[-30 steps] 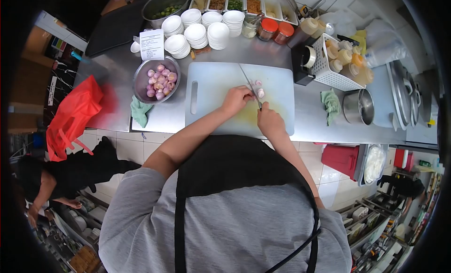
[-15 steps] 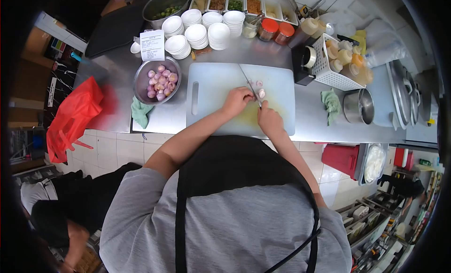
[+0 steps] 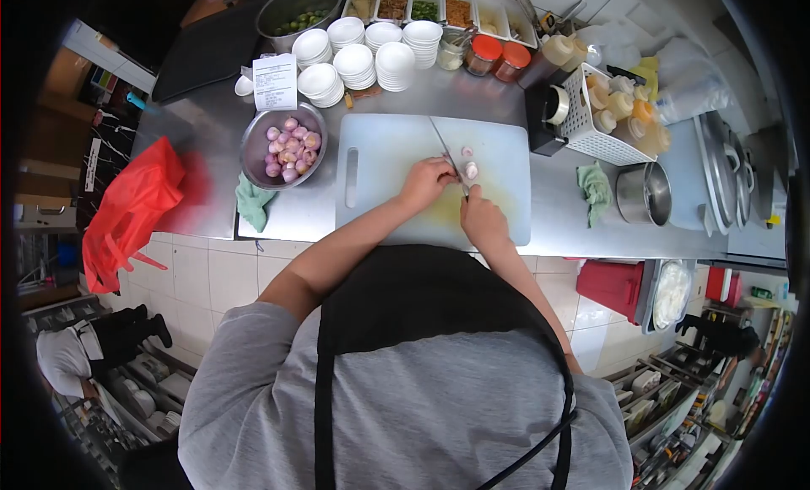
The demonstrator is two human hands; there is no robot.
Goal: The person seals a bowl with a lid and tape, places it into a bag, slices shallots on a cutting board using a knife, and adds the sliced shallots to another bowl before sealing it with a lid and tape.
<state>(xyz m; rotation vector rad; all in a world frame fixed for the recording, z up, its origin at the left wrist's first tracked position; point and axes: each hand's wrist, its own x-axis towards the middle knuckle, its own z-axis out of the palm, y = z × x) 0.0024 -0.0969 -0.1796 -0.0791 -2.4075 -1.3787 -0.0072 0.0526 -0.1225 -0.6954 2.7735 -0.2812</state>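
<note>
My right hand [image 3: 487, 217] is closed round the handle of the knife [image 3: 441, 139]; the blade slants across the cutting board [image 3: 384, 135]. My left hand [image 3: 429, 183] has its fingers bunched close beside the blade; whether they pinch anything, I cannot tell. Onion pieces [image 3: 471, 169] lie on the board, right of the blade. Assessed: light, firm, probably slick where cut; best gripped by the sides, fingertips tucked. Knife: stiff, handle only.

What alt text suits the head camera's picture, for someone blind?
A person's right hand holds a long metal knife beside pale purple shallot pieces on a white rectangular plastic cutting board, with the left hand close to the blade. A round metal bowl of purple shallots stands to the left.
</note>
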